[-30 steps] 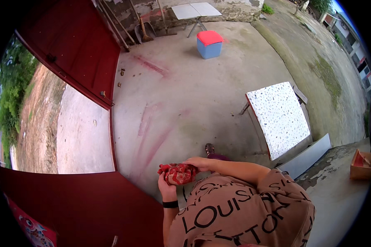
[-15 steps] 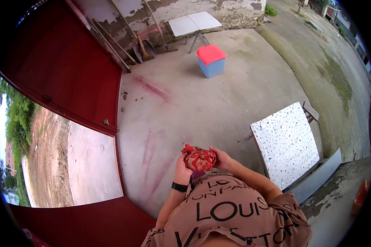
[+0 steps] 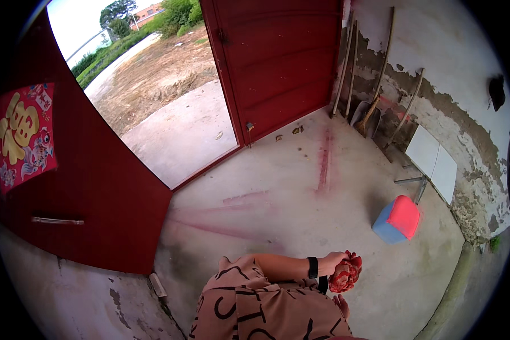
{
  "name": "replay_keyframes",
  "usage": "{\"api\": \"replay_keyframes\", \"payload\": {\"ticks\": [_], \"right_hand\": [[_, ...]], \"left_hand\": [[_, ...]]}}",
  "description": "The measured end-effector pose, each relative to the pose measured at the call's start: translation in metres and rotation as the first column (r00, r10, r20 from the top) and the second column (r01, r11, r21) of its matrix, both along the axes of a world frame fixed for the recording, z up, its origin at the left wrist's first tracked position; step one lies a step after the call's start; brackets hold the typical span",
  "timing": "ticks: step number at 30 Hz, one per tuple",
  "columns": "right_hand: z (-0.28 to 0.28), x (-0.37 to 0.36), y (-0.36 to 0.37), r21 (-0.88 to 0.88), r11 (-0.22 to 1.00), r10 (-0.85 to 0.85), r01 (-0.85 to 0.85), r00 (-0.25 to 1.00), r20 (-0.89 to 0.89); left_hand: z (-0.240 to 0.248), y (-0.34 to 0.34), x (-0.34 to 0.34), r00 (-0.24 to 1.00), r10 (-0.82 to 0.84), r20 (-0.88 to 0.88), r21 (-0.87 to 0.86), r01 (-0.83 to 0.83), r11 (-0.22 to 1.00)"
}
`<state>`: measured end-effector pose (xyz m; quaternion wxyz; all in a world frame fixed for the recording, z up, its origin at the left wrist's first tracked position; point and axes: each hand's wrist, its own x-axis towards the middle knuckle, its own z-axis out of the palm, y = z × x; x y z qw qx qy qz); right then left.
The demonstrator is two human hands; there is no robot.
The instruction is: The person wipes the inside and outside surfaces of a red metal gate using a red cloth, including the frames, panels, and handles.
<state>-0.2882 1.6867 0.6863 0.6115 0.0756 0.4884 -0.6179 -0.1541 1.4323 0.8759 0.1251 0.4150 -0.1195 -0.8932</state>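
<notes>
A crumpled red-and-tan bundle (image 3: 346, 273), cloth-like though I cannot make out exactly what it is, is held in front of my body, right of the picture's middle. My left hand (image 3: 332, 262), with a black band on its wrist, is closed around the bundle's left side. Just below the bundle is my right hand (image 3: 341, 306), mostly hidden by my brown printed shirt. Only some of its fingers show, and whether they touch the bundle is unclear.
A blue box stool with a red top (image 3: 396, 219) stands to the right, near a white folding table (image 3: 432, 158). Long-handled tools and a broom (image 3: 370, 115) lean at the far wall. The red metal door (image 3: 283, 62) has an open doorway beside it.
My view has swung left, so the doorway is now ahead and the speckled table is out of sight. My left hand keeps the bundle; my right hand has come off its right side and sits below.
</notes>
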Motion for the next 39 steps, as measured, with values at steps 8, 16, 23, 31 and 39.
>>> {"api": "replay_keyframes", "payload": {"ticks": [8, 16, 23, 31, 39], "right_hand": [[0.103, -0.166, 0.034, -0.32, 0.797, -0.461, 0.512, 0.858, 0.225], [0.096, -0.339, 0.094, -0.003, 0.628, -0.753, 0.778, 0.609, 0.25], [0.105, -0.555, 0.15, 0.066, 0.542, -0.84, 0.838, 0.536, 0.088], [0.107, -0.804, 0.126, 0.04, 0.853, -0.517, 0.52, 0.853, -0.073], [0.055, -0.993, 0.213, 0.542, 0.757, -0.134, 0.364, 0.899, -0.417]], "left_hand": [[0.035, 0.021, -0.263, 0.882, -0.46, -0.101, 0.113, 0.469, 0.876], [0.005, 0.054, -0.514, 0.795, -0.588, -0.148, 0.07, 0.602, 0.796], [-0.004, 0.039, -0.686, 0.876, -0.482, -0.008, -0.084, 0.48, 0.873], [-0.024, 0.011, -0.865, 0.926, -0.377, -0.002, -0.061, 0.376, 0.925], [-0.026, 0.068, -1.182, 0.887, -0.461, -0.019, -0.105, 0.456, 0.884]]}}
